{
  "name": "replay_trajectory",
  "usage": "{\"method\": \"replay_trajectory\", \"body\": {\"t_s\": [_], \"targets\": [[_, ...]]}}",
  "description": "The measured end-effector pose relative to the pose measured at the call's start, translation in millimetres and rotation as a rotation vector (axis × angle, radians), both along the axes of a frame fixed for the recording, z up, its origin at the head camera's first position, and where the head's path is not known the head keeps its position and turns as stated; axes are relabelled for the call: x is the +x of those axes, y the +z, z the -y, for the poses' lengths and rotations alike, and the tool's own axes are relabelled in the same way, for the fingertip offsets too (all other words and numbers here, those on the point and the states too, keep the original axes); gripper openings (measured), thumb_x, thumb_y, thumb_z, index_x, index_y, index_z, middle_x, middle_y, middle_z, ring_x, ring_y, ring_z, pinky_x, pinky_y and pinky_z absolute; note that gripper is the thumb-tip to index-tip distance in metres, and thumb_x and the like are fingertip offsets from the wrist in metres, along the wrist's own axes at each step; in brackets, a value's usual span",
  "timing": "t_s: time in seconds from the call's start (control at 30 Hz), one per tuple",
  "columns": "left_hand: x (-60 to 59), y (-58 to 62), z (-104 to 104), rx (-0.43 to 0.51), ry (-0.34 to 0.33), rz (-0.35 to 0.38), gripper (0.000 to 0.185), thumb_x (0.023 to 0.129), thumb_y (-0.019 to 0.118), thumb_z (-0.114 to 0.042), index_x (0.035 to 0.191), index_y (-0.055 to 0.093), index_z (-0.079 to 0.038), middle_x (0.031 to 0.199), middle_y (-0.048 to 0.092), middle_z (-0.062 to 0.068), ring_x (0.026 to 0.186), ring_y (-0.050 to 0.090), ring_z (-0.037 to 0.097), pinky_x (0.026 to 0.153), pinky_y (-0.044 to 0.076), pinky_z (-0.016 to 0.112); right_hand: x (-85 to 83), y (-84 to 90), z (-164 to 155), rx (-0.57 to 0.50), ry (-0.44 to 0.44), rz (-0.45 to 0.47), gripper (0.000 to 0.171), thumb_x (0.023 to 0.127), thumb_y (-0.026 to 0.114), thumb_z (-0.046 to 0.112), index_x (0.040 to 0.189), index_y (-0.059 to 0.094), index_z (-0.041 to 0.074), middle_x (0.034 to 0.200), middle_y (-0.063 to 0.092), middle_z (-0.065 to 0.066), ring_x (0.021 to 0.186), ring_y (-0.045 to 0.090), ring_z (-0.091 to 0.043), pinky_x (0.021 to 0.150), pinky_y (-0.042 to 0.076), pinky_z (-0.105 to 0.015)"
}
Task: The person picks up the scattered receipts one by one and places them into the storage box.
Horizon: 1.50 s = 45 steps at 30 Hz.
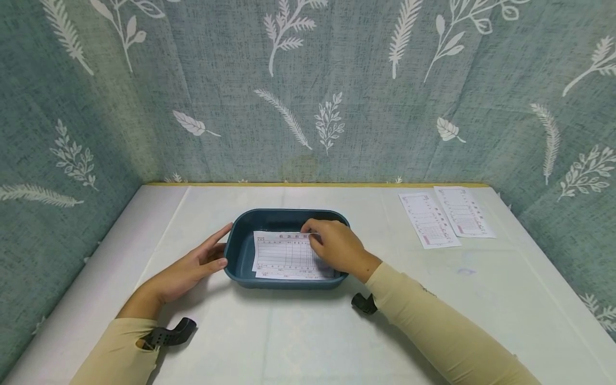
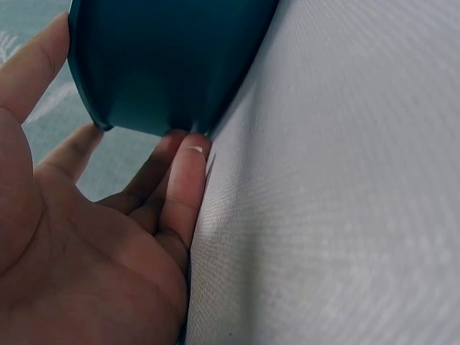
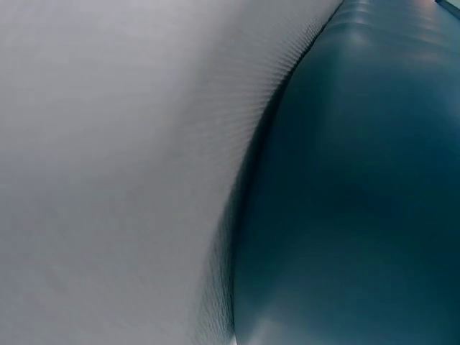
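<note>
A dark teal plastic bin [image 1: 289,285] with rounded corners stands on the table in the head view. Inside it lie printed receipt slips [image 1: 279,251], at least two, overlapping. My right hand [image 1: 339,246] reaches over the bin's right end and pinches the upper receipt slip near its top right corner with thumb and index finger. At the bin's left end, my left hand [image 1: 194,270] touches the rim and wall with spread fingers; the left wrist view shows its fingertips [image 2: 188,169] against the bin wall [image 2: 158,72]. In the right wrist view the bin's outer side [image 3: 352,201] hides the right hand.
Two more printed slips [image 1: 428,220] [image 1: 464,212] lie at the back right of the white table [image 1: 308,337]. A leaf-patterned cloth [image 1: 308,117] encloses the back and sides. Black wrist straps [image 1: 168,335] [image 1: 364,303] sit on both forearms.
</note>
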State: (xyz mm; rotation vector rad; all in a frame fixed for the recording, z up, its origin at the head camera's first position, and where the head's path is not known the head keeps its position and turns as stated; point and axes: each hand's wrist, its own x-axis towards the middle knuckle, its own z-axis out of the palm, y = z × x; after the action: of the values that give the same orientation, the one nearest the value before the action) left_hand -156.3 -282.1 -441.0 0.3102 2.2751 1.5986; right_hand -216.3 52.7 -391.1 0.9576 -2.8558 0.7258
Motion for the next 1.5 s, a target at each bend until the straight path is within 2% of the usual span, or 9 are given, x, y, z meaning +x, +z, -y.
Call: {"method": "replay_trajectory", "body": {"t_s": [0.23, 0.5, 0.87, 1.27, 1.5], "targets": [[0.7, 1.5, 0.2, -0.002, -0.004, -0.006, 0.076, 0.103, 0.056, -0.025, 0.160, 0.008, -0.040, 0.159, 0.026, 0.028, 0.147, 0.023, 0.050, 0.111, 0.013, 0.076, 0.3, 0.6, 1.6, 0.053, 0.001, -0.003, 0.019, 0.099, 0.060, 0.014, 0.114, 0.071, 0.019, 0.079, 0.068, 0.004, 0.050, 0.036, -0.005, 0.050, 0.029, -0.021], [0.5, 1.4, -0.3, -0.007, 0.006, 0.011, 0.075, 0.103, 0.056, -0.028, 0.160, 0.009, -0.043, 0.161, 0.023, 0.027, 0.149, 0.020, 0.050, 0.111, 0.010, 0.077, 1.0, 0.9, 4.0, 0.105, 0.007, -0.036, 0.019, 0.098, 0.061, 0.013, 0.111, 0.073, 0.018, 0.103, 0.075, 0.002, 0.068, 0.054, -0.010, 0.062, 0.043, -0.023], [0.7, 1.8, -1.0, 0.004, 0.001, 0.010, 0.075, 0.103, 0.055, -0.026, 0.160, 0.009, -0.041, 0.161, 0.023, 0.027, 0.149, 0.020, 0.049, 0.112, 0.010, 0.075, 1.3, -1.0, 5.0, 0.184, 0.028, -0.068, 0.018, 0.097, 0.064, 0.015, 0.113, 0.073, 0.018, 0.108, 0.076, 0.002, 0.080, 0.062, -0.007, 0.075, 0.053, -0.027], [0.5, 2.2, -0.3, 0.005, 0.003, 0.013, 0.076, 0.103, 0.056, -0.025, 0.160, 0.009, -0.041, 0.162, 0.021, 0.027, 0.149, 0.018, 0.050, 0.111, 0.009, 0.077, 0.9, -2.1, 6.8, 0.273, 0.016, -0.060, 0.020, 0.096, 0.066, 0.017, 0.115, 0.073, 0.018, 0.107, 0.076, 0.002, 0.078, 0.060, -0.008, 0.074, 0.053, -0.027], [-0.2, 2.2, -0.4, -0.007, 0.004, 0.008, 0.076, 0.103, 0.056, -0.026, 0.160, 0.008, -0.041, 0.162, 0.020, 0.028, 0.149, 0.017, 0.051, 0.110, 0.009, 0.078, 1.7, -0.2, 7.1, 0.310, 0.027, -0.053, 0.021, 0.094, 0.069, 0.017, 0.115, 0.073, 0.018, 0.108, 0.076, 0.001, 0.083, 0.064, -0.009, 0.079, 0.056, -0.029]]}}
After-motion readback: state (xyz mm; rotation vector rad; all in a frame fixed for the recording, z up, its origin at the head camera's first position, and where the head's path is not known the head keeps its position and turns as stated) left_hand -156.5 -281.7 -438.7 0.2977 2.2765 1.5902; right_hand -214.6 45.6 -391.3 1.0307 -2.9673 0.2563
